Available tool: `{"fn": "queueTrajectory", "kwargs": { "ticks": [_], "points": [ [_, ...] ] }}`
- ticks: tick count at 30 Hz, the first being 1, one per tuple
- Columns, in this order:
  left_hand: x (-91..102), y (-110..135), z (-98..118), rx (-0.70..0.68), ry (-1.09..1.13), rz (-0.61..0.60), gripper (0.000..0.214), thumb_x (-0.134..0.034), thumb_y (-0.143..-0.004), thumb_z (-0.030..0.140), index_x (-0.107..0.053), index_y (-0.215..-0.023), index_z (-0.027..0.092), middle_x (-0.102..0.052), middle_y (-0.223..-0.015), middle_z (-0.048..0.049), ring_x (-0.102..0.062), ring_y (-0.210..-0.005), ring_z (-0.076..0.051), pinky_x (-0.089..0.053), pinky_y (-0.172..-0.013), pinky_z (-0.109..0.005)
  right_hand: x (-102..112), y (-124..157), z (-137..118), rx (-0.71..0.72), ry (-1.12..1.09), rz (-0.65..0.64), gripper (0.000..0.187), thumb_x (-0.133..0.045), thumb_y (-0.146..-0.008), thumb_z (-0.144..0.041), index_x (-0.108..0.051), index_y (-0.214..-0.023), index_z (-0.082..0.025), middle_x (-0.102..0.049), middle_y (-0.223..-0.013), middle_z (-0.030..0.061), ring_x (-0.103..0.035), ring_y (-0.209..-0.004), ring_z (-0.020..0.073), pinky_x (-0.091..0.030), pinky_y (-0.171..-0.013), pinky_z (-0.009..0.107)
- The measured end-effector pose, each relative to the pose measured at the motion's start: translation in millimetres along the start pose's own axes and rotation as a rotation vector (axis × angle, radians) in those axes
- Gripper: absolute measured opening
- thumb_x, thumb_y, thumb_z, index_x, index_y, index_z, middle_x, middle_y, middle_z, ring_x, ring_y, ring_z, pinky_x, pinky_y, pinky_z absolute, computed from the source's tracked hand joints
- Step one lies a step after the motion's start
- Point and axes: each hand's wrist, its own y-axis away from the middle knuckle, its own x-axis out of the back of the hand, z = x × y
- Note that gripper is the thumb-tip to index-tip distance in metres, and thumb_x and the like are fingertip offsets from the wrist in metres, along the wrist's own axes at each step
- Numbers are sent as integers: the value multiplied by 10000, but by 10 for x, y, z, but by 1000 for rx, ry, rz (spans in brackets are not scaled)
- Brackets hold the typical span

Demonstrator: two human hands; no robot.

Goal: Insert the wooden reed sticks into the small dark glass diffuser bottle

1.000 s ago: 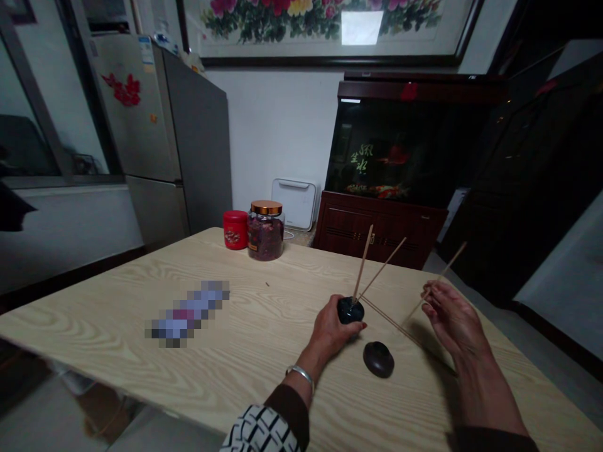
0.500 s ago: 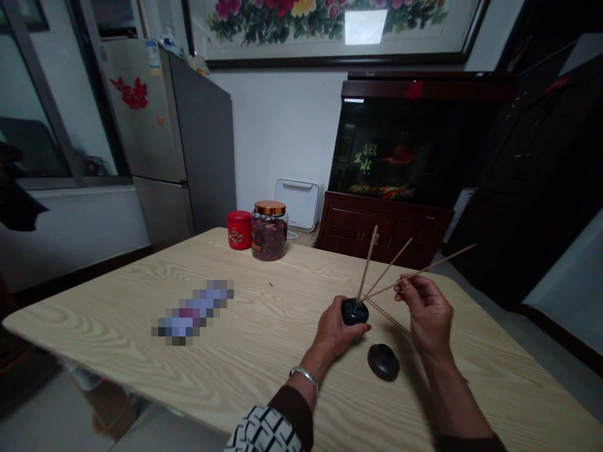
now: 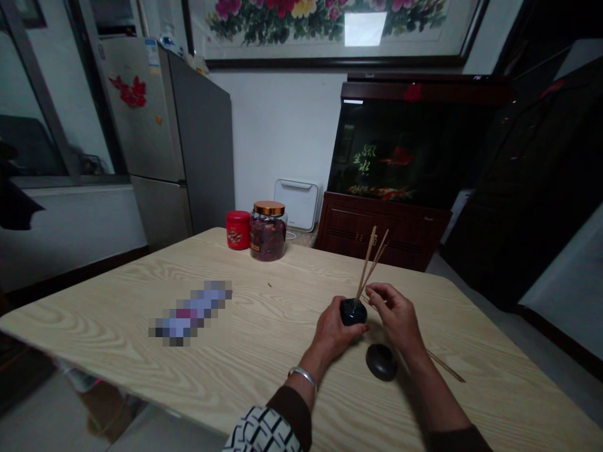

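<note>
nearby, a dark round lid (image 3: 381, 362)

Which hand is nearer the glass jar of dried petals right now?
Left. The left hand grips a small dark pot on the table, closer to the glass jar at the far side. The right hand is beyond the pot, farther from the jar.

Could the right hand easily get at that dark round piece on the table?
Probably yes: the right hand is just above the dark round piece, and nothing lies between them. The left hand is off to one side, around the black holder.
</note>
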Motion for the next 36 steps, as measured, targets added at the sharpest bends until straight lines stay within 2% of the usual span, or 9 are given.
{"fn": "queueTrajectory", "kwargs": {
  "ticks": [3,5,9,12,24,28,31,33,36],
  "points": [
    [4,4,7,1,27,-4,634,-842,-608,438,-565,-1133,215,-671,-982,-42,-614,-881,-211,-465,-773,-283,304,-39,200,-37,166,124,316,-552,-863,-486,-672,-935,-203,-709,-880,64,-648,-738,203,-479,-681,312],
    [7,7,11,8,32,-4,631,-844,-607,432,-568,-1131,216,-673,-978,-41,-614,-876,-210,-466,-767,-281,547,-37,409,-80,419,116,274,-557,-838,-452,-687,-885,-216,-718,-886,69,-652,-764,215,-465,-716,323],
    [11,12,10,12,23,-5,619,-838,-616,423,-565,-1130,215,-672,-973,-39,-614,-869,-209,-466,-753,-281,833,53,793,-252,772,-195,178,-588,-780,-371,-718,-778,-249,-729,-850,61,-653,-793,223,-418,-676,305],
    [5,13,-5,-10,31,-6,613,-830,-631,430,-558,-1139,220,-670,-979,-34,-615,-871,-205,-466,-750,-278,818,116,903,-321,866,-303,155,-595,-761,-343,-719,-772,-251,-727,-850,66,-652,-803,230,-387,-639,299],
    [-11,12,-27,2,25,2,649,-836,-622,428,-550,-1163,216,-672,-1004,-34,-619,-898,-208,-472,-786,-282,669,88,843,-387,919,-317,134,-521,-809,-238,-652,-789,-215,-714,-862,76,-628,-785,188,-354,-629,272],
    [-9,10,-37,-13,18,4,633,-830,-629,432,-553,-1156,217,-672,-1002,-31,-620,-892,-208,-473,-774,-282,681,90,919,-357,861,-331,116,-568,-786,-218,-661,-854,-220,-719,-892,69,-636,-838,190,-391,-704,269],
    [-5,9,-31,-1,13,5,633,-834,-621,430,-558,-1150,217,-671,-990,-38,-618,-885,-213,-477,-771,-289,763,59,920,-277,685,-260,136,-583,-783,-243,-695,-858,-224,-722,-893,70,-636,-863,207,-425,-769,298],
    [1,9,-18,10,19,-2,643,-838,-614,432,-559,-1152,216,-671,-988,-42,-618,-883,-216,-480,-772,-295,836,14,847,-219,473,-144,155,-611,-773,-293,-715,-856,-213,-720,-918,76,-631,-870,218,-450,-776,317],
    [7,6,-3,13,28,-4,659,-845,-603,438,-559,-1153,212,-671,-990,-47,-618,-885,-221,-483,-777,-302,904,-54,625,-263,2,108,256,-720,-700,-371,-730,-892,-203,-698,-892,58,-614,-771,187,-477,-643,284]
  ]
}}
